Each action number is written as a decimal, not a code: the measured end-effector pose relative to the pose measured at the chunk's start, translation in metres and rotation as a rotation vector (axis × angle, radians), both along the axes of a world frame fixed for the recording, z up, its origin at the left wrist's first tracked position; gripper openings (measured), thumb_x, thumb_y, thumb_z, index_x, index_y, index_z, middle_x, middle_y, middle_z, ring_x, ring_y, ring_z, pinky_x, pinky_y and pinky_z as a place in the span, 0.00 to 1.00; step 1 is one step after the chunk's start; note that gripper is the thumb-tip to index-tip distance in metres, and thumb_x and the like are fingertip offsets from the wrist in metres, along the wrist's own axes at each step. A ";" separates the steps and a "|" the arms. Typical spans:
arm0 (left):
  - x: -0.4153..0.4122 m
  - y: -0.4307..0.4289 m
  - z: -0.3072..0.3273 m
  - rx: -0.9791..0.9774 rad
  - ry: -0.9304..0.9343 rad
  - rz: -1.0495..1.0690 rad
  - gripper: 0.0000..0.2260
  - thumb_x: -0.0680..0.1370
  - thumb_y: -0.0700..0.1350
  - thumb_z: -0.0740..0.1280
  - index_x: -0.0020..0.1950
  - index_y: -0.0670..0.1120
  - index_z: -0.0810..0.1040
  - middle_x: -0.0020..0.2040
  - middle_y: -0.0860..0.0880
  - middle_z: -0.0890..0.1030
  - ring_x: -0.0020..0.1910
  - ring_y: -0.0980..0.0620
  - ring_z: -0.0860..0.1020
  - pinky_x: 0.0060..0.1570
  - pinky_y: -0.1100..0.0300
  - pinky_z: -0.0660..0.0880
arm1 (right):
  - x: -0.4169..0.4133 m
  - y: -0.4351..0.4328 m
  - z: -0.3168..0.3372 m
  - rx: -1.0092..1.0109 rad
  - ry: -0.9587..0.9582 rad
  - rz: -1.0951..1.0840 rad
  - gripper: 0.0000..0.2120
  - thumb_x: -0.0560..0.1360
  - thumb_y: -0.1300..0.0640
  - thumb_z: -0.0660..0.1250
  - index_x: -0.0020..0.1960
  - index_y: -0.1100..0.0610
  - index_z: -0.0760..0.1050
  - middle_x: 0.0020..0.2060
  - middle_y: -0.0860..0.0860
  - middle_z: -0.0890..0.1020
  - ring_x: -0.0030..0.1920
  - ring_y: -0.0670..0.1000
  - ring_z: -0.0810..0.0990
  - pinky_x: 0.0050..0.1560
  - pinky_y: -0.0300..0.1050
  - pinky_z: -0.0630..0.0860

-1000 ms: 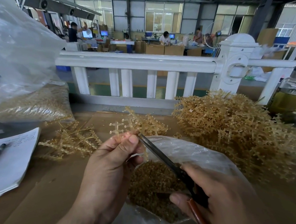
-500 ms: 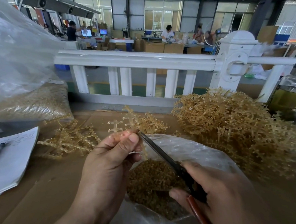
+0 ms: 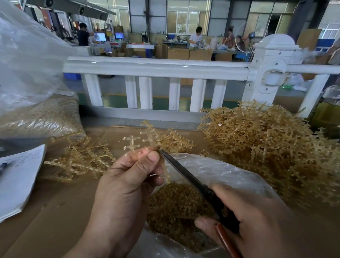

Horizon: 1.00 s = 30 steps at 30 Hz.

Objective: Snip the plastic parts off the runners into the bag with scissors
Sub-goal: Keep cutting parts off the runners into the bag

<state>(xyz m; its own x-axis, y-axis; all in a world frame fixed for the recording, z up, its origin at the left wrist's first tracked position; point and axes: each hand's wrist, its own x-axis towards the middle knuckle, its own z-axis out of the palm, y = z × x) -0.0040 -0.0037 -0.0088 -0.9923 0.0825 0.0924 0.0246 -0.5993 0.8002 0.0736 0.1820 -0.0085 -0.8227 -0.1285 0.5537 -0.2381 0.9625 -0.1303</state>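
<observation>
The snipping step is under way. The left hand (image 3: 129,178) pinches one runner (image 3: 132,143) upright over the open bag (image 3: 212,170) at the near centre of the bench (image 3: 42,220). The right hand (image 3: 255,222) grips the scissors (image 3: 184,174), blades nearly together, tip beside the left thumb. The next cut likely needs the blades opened round a branch, clear of that thumb, so the part drops into the bag.
</observation>
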 end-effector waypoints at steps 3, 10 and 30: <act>0.000 0.000 0.000 0.005 0.004 0.015 0.11 0.64 0.44 0.76 0.43 0.44 0.81 0.36 0.46 0.78 0.33 0.53 0.77 0.33 0.63 0.78 | 0.000 -0.001 0.001 0.026 0.031 -0.029 0.22 0.70 0.27 0.57 0.51 0.41 0.77 0.42 0.33 0.77 0.51 0.45 0.72 0.41 0.42 0.69; -0.001 -0.001 -0.001 0.006 0.038 0.024 0.09 0.65 0.44 0.76 0.42 0.45 0.82 0.36 0.46 0.77 0.34 0.54 0.76 0.34 0.64 0.77 | 0.000 -0.003 -0.004 0.004 0.041 -0.006 0.24 0.70 0.27 0.59 0.56 0.43 0.75 0.41 0.34 0.80 0.52 0.51 0.76 0.44 0.52 0.77; -0.001 0.001 -0.003 0.024 0.063 -0.011 0.09 0.66 0.42 0.77 0.44 0.44 0.82 0.38 0.45 0.78 0.33 0.53 0.76 0.33 0.62 0.77 | -0.001 0.003 -0.001 -0.041 0.038 -0.016 0.23 0.69 0.29 0.59 0.48 0.44 0.81 0.40 0.36 0.80 0.50 0.47 0.75 0.44 0.46 0.74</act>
